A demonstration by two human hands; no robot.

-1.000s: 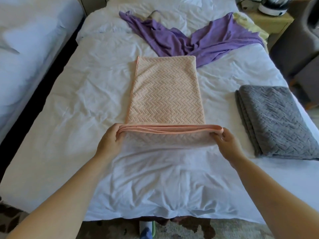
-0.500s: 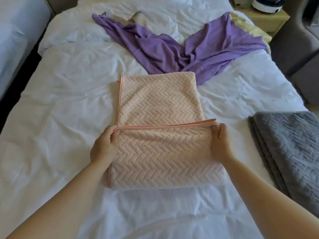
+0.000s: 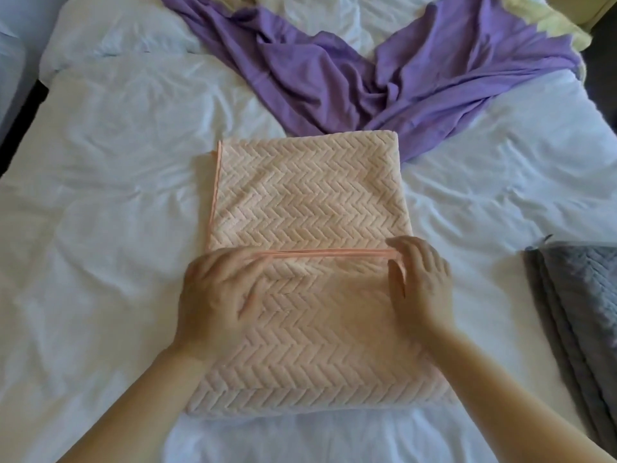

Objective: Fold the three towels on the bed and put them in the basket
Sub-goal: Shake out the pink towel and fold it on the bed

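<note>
A: Peach towel (image 3: 300, 202) at centre of bed (image 3: 100, 228), near flap doubled toward 12 o'clock. Right hand (image 3: 417, 282) pinches the hem corner. Left hand (image 3: 217, 289) lies on the other corner; blurred, pinch or press unclear.

B: Judged: squaring edges. Purple cloth (image 3: 417, 81) touches the towel's 1 o'clock corner. Grey towel (image 3: 581, 315) folded at 3 o'clock, apart. Basket unseen.

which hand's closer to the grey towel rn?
Right. The right hand is at the pink towel's right edge, bare sheet between it and the grey towel. The left hand is at the pink towel's left edge, farther off.
</note>
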